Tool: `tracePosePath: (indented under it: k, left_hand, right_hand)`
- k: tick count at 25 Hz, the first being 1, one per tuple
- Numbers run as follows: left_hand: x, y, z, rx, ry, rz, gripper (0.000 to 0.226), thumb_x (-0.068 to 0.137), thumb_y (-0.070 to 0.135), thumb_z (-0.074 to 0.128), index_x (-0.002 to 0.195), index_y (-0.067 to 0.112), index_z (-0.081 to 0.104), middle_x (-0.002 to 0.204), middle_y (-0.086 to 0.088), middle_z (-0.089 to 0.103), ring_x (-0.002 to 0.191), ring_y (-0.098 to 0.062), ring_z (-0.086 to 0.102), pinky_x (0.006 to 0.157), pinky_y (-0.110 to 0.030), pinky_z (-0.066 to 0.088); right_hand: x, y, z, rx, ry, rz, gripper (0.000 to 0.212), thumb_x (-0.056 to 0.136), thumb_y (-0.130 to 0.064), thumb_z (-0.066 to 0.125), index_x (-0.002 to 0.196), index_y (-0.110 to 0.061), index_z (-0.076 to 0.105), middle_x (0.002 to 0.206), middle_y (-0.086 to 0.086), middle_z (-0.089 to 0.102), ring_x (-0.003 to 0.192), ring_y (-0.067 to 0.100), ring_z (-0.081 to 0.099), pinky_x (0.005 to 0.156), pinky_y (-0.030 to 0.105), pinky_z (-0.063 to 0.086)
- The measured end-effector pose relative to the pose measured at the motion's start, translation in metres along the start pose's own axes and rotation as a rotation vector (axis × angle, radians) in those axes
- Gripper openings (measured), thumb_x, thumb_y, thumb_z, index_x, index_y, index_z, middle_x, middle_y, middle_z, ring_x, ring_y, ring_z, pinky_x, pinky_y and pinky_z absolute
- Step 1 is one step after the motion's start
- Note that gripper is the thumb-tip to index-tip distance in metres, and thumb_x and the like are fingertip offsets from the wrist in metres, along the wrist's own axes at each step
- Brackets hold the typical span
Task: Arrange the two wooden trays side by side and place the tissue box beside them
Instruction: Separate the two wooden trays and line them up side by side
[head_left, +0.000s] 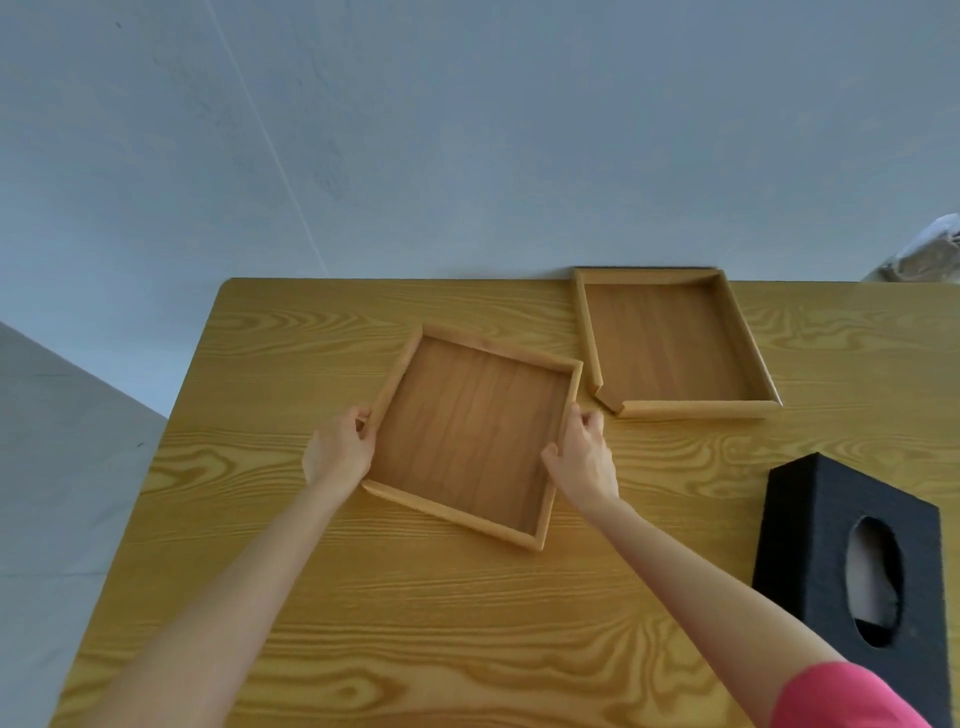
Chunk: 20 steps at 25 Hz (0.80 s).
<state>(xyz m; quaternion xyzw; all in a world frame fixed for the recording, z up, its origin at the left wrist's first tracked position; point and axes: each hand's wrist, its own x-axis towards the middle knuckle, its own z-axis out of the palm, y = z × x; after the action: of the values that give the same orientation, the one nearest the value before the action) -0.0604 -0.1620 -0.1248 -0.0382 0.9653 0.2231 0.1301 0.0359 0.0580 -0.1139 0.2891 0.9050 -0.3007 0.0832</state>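
Honey-coloured wood fills the scene: a square wooden tray with a raised pale rim (467, 441) lies on the grain-patterned wooden table (415, 623), turned askew so that its corners point roughly far-left, far-right, near-left and near-right instead of its sides running with the table's edge. The left hand (340, 452) clasps the tray's left rim and the right hand (584, 460) clasps its right rim, fingers curled closed around the wood on both sides, thumbs on the inner face as far as can be seen. Whether the tray is lifted or only resting on the table cannot be told. The second, larger wooden tray with a notched near-left corner (670, 343) sits to the far right, its far side at the table's back edge, and its sides are also slightly slanted. The held tray's far-right corner comes close to that notched corner, with a small gap between them. That gap and the mismatch in angle are what the coming move turns on: the held tray probably needs a turn to bring its right side parallel to the larger tray's left side. The black felt-like tissue box with an oval opening (852, 561) stands apart at the near right, nearer the right hand.
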Motion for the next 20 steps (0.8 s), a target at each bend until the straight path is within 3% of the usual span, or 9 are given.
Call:
tracePosePath:
  k: [5, 9, 12, 15, 17, 20]
  left_hand:
    - [-0.012, 0.010, 0.014, -0.055, 0.000, 0.007, 0.031, 0.095, 0.026, 0.044, 0.120, 0.010, 0.054, 0.113, -0.011, 0.066, 0.096, -0.029, 0.064, 0.063, -0.032, 0.042]
    - [-0.019, 0.017, 0.013, -0.076, -0.009, -0.025, 0.032, 0.095, 0.023, 0.045, 0.123, 0.008, 0.051, 0.117, -0.012, 0.063, 0.098, -0.029, 0.062, 0.064, -0.033, 0.044]
    - [-0.041, 0.018, 0.012, 0.091, 0.013, 0.180, 0.046, 0.094, 0.025, 0.045, 0.136, 0.007, 0.037, 0.140, -0.015, 0.043, 0.124, -0.030, 0.046, 0.095, -0.040, 0.044]
    - [-0.072, 0.014, 0.024, 0.209, -0.026, 0.537, 0.060, 0.088, 0.043, 0.041, 0.142, 0.016, 0.032, 0.151, -0.009, 0.032, 0.139, -0.028, 0.030, 0.114, -0.045, 0.023]
    - [-0.083, 0.014, 0.035, 0.283, -0.112, 0.589, 0.062, 0.087, 0.050, 0.038, 0.143, 0.023, 0.030, 0.154, -0.004, 0.026, 0.143, -0.026, 0.021, 0.117, -0.045, 0.012]
    - [-0.086, 0.016, 0.048, 0.344, -0.160, 0.554, 0.055, 0.093, 0.045, 0.038, 0.144, 0.029, 0.025, 0.157, 0.000, 0.019, 0.145, -0.024, 0.014, 0.118, -0.045, 0.004]
  right_hand:
    - [0.028, 0.006, -0.013, -0.059, 0.002, -0.020, 0.052, 0.092, -0.002, 0.044, 0.141, -0.006, 0.027, 0.133, 0.018, 0.037, 0.105, 0.037, 0.056, 0.085, 0.046, 0.053]
    - [0.032, 0.004, -0.021, -0.136, -0.017, -0.039, 0.052, 0.094, -0.008, 0.043, 0.143, -0.007, 0.025, 0.140, 0.017, 0.036, 0.120, 0.035, 0.048, 0.089, 0.043, 0.049]
    - [0.010, 0.005, -0.021, -0.214, 0.085, -0.295, 0.057, 0.094, -0.022, 0.048, 0.144, -0.009, 0.025, 0.148, 0.014, 0.034, 0.134, 0.029, 0.035, 0.107, 0.042, 0.038]
    - [-0.028, 0.017, -0.002, -0.367, 0.128, -0.547, 0.061, 0.087, -0.033, 0.057, 0.141, -0.014, 0.035, 0.148, 0.013, 0.038, 0.139, 0.029, 0.031, 0.113, 0.045, 0.016]
    - [-0.044, 0.030, 0.019, -0.488, 0.085, -0.564, 0.066, 0.077, -0.040, 0.068, 0.134, -0.016, 0.046, 0.140, 0.011, 0.050, 0.133, 0.029, 0.042, 0.108, 0.047, 0.021]
    - [-0.049, 0.043, 0.031, -0.554, 0.052, -0.503, 0.067, 0.057, -0.037, 0.085, 0.117, -0.017, 0.063, 0.121, 0.007, 0.067, 0.118, 0.024, 0.060, 0.098, 0.050, 0.042]
